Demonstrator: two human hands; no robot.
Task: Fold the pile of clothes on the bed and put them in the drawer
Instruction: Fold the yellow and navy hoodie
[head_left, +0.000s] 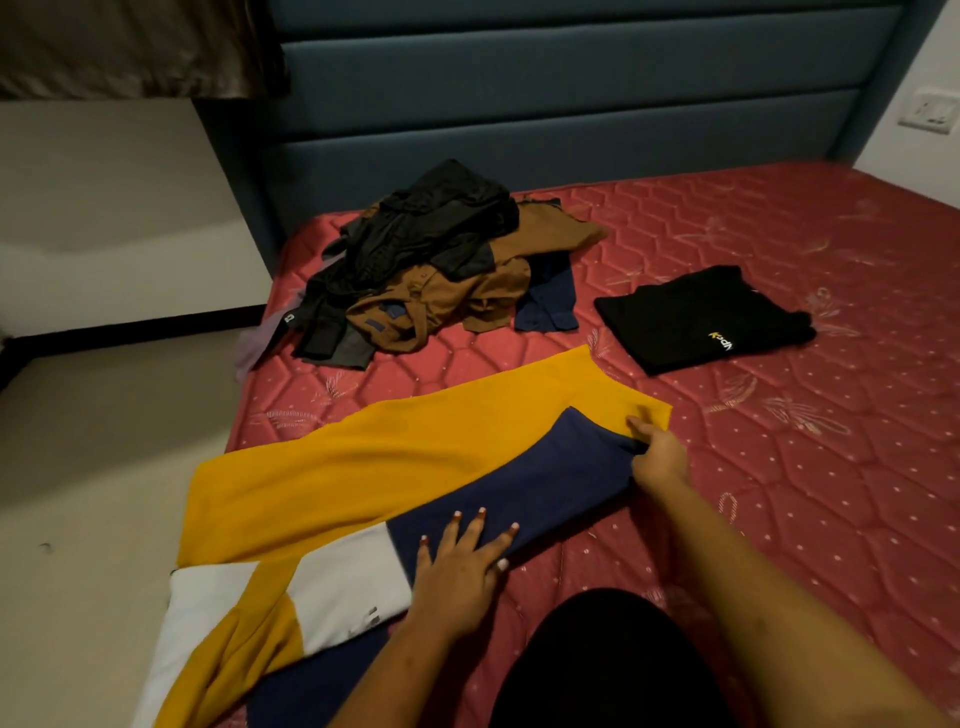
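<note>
Right hand (658, 453): fingers curled, pinching the far end of the navy sleeve (550, 483).
Left hand (460, 569): fingers straight and spread, pressing flat on the same sleeve; grips nothing.
Garment: yellow, navy and white top (395, 457), spread on the red mattress (779, 467).
Step in hand: probably folding the sleeve across the body.
Next move: lay the sleeve flat, left palm anchoring, then fold the body.
Remaining: unfolded pile (431, 260) by the headboard; folded black garment (701, 317) nearby; drawer not in view.

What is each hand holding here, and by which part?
The right hand grips the yellow, navy and white top by the end of its navy sleeve. The left hand holds nothing; it presses flat on that sleeve.
</note>
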